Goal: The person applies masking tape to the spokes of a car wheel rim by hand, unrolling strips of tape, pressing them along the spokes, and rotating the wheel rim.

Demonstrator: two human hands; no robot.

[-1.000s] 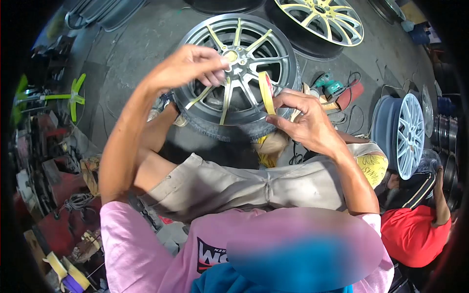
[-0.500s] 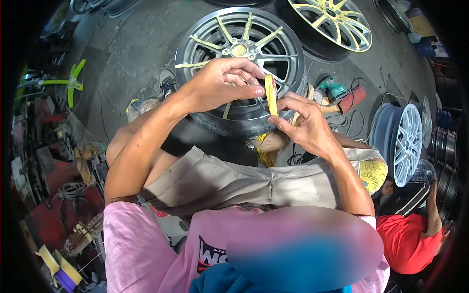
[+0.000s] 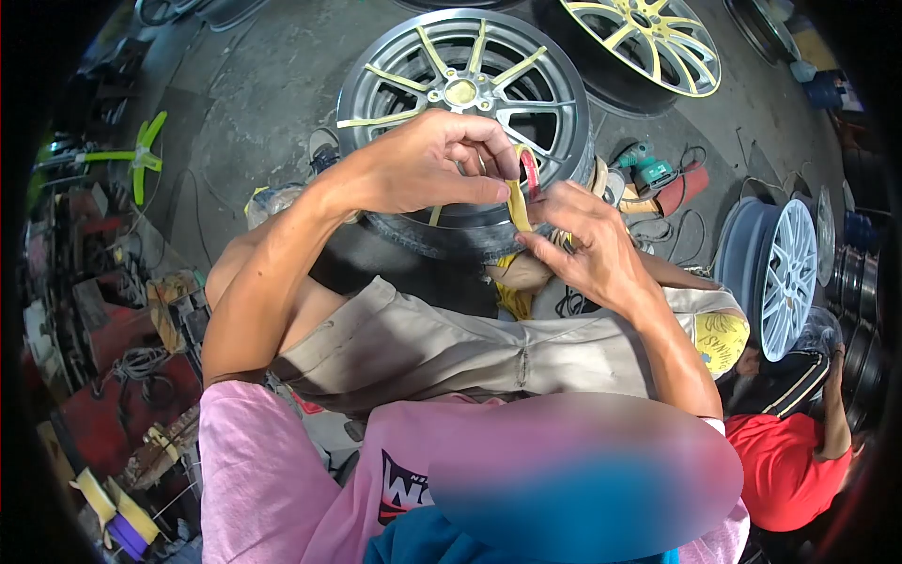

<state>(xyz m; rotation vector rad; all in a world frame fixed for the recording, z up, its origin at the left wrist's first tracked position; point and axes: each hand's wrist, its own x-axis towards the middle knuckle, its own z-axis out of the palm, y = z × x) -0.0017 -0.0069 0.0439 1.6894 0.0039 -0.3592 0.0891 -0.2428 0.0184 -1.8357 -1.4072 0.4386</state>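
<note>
A narrow roll of yellow masking tape [image 3: 518, 211] with a red inner core is held up between my hands, above the near edge of a grey multi-spoke wheel [image 3: 529, 108]. My left hand [image 3: 442, 162] pinches at the tape from the left, thumb and fingertips against its edge. On the other side, my right hand [image 3: 587, 240] grips the roll between thumb and curled fingers, slightly blurred. Strips of yellow tape [image 3: 432, 52] cover several spokes of the wheel, and a yellow patch covers its hub. The wheel's nearer spokes are partly hidden by my hands.
Another wheel with yellow-covered spokes [image 3: 658, 33] lies at the back right. A silver wheel [image 3: 787, 277] stands upright at right, near a person in a red shirt [image 3: 780, 465]. A green power tool [image 3: 653, 171] and cables lie on the floor. Cluttered tools [image 3: 122, 367] fill the left.
The roll has turned between my hands, so more of its red core shows. My right fingers have shifted upward around it; the left hand has moved only slightly.
</note>
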